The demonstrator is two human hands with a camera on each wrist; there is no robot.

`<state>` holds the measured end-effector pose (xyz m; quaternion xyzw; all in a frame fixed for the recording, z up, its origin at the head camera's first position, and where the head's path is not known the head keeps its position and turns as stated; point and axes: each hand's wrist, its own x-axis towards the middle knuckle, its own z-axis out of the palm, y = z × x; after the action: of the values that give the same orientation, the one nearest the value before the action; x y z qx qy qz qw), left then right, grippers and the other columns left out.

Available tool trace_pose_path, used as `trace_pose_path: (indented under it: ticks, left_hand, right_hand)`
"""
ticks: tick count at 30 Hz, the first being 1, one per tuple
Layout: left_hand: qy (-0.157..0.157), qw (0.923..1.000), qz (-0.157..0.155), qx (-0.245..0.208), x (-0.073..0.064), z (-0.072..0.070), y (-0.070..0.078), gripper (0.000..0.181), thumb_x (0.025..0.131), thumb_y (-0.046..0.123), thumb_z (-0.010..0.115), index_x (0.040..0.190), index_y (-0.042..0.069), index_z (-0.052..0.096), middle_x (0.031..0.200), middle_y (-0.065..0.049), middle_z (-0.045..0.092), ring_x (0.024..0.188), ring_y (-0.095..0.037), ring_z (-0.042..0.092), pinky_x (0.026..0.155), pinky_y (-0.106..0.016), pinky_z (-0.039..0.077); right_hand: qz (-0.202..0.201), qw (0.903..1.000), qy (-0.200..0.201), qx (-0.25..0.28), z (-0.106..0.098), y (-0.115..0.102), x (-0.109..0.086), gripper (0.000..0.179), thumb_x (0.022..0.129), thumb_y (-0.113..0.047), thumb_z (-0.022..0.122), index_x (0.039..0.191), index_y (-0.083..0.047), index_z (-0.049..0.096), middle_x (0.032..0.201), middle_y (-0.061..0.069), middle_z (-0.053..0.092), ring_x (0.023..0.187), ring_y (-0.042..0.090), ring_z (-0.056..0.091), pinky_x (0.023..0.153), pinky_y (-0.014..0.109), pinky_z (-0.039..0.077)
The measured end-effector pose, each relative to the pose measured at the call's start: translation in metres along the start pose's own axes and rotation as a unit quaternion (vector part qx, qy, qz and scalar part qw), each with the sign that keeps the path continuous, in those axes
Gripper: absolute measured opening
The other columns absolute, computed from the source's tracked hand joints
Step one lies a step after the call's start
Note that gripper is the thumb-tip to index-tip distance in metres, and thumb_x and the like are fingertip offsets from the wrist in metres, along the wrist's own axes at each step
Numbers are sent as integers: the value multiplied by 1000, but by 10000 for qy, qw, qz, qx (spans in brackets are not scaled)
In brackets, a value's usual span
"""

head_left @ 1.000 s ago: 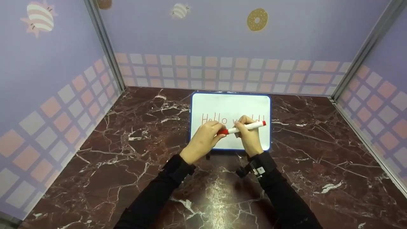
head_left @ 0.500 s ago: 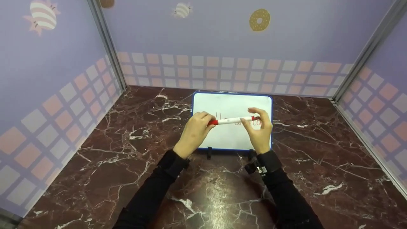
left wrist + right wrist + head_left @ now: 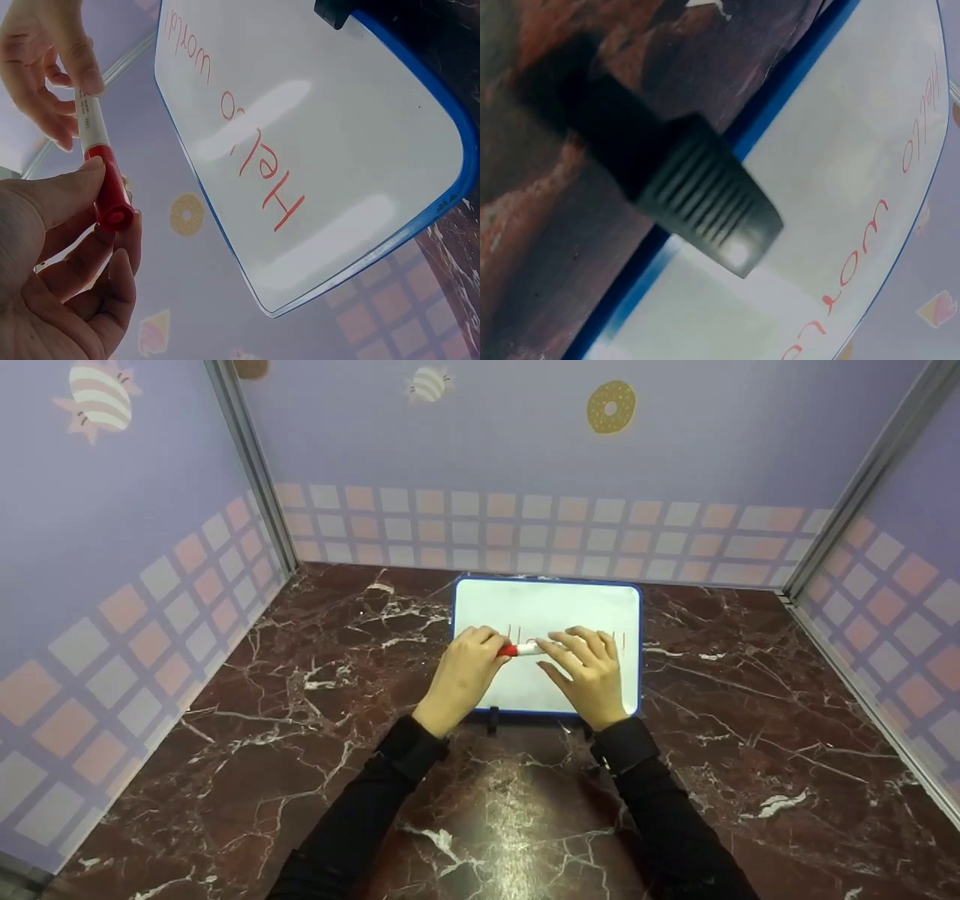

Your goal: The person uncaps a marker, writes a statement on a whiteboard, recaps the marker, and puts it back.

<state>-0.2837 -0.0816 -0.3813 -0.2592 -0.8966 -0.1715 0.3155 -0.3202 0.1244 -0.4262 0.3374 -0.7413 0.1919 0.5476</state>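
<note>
My left hand [image 3: 461, 671] pinches the red cap of a whiteboard marker [image 3: 528, 649] between thumb and fingers. In the left wrist view the cap [image 3: 109, 187] points toward the camera, and the white barrel runs up to the right hand. My right hand [image 3: 591, 669] grips the barrel farther along, its fingers hiding the marker's other end. Both hands are over a whiteboard [image 3: 547, 604] with a blue frame. Red handwriting on it reads "Hello world!", partly covered by the hands in the head view. The right wrist view shows neither hand.
Black feet or clips sit at the board's lower edge, one [image 3: 493, 720] on the left and a ribbed one [image 3: 712, 195] close to the right wrist camera. Beneath is a dark red marbled tabletop [image 3: 300, 750]. Lilac panels [image 3: 480, 450] with checks enclose the back and sides.
The right hand shifted right to the marker's far end, then came back left over the barrel, covering it. The left hand kept its pinch on the cap and moved slightly left and up.
</note>
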Motion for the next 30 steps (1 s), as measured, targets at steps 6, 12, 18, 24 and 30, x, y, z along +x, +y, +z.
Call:
trace_pose_path:
  ticks: [6,12,18,24,30]
  left_hand:
    - [-50,9997,16,-254,0,-1,0,18,89,17,71,99,2,71,98,-8,70,88,-26,64,79,-35,58]
    - [-82,9992,-50,-393,1,-2,0,16,88,15,72,99,3,72,99,-8,70,90,-25,64,81,-35,59]
    - [-12,9995,26,-324,4,-6,-4,45,87,21,76,129,8,64,120,-10,66,110,-27,62,98,-37,55]
    - [245,9990,-46,364,6,-11,-17,78,85,33,77,152,16,40,153,-12,42,140,-30,40,117,-44,40]
    - [24,9928,-667,998,5,-13,-35,87,92,43,66,159,15,19,166,-13,12,153,-34,12,129,-46,13]
  right_hand:
    - [-133,9997,83,-183,1,-1,0,28,77,-12,82,104,-16,78,98,4,73,91,25,64,80,44,49]
    - [-221,9996,111,-116,1,-2,1,19,81,-9,79,99,-14,79,90,4,73,84,25,64,76,41,53]
    - [-87,9996,254,-2,-7,-1,9,14,81,-9,79,95,-11,79,86,6,74,80,26,65,72,40,54]
    - [514,9973,530,24,-22,11,17,14,79,-8,81,93,-9,79,85,8,73,78,28,63,74,42,50]
    - [1329,9874,856,-83,-39,35,18,20,74,-1,83,93,-6,78,83,12,71,76,30,59,74,41,44]
